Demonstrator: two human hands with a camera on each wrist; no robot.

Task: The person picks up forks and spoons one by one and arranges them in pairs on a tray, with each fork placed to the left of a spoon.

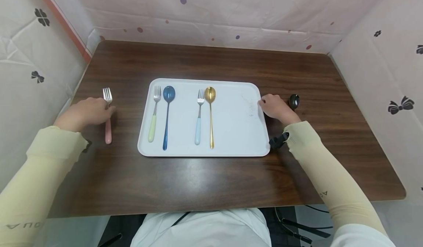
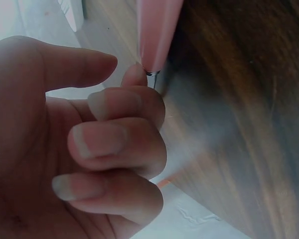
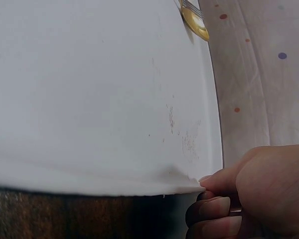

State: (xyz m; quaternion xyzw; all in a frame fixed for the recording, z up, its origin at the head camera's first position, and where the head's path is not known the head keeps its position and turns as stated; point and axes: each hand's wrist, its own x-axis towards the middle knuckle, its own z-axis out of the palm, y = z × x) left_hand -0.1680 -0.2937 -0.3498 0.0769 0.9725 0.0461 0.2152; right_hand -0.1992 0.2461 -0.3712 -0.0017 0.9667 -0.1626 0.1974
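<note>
A fork with a pink handle [image 1: 108, 131] lies on the table at the left. My left hand [image 1: 89, 112] is over its middle. In the left wrist view the fingers [image 2: 122, 139] are loosely curled, one fingertip right at the fork's neck, and the thumb stands apart from it. My right hand [image 1: 274, 106] pinches the right rim of the white tray [image 1: 238, 129], thumb on top and fingers below. On the tray lie a green-handled fork [image 1: 152, 127], a blue spoon [image 1: 169, 94], a light-blue-handled fork [image 1: 198, 129] and a gold spoon [image 1: 210, 94].
A black spoon [image 1: 293, 101] lies just beyond my right wrist, its handle mostly hidden by the arm. The brown wooden table [image 1: 191, 184] is bounded by patterned wall coverings [image 1: 211, 15] at the back and both sides.
</note>
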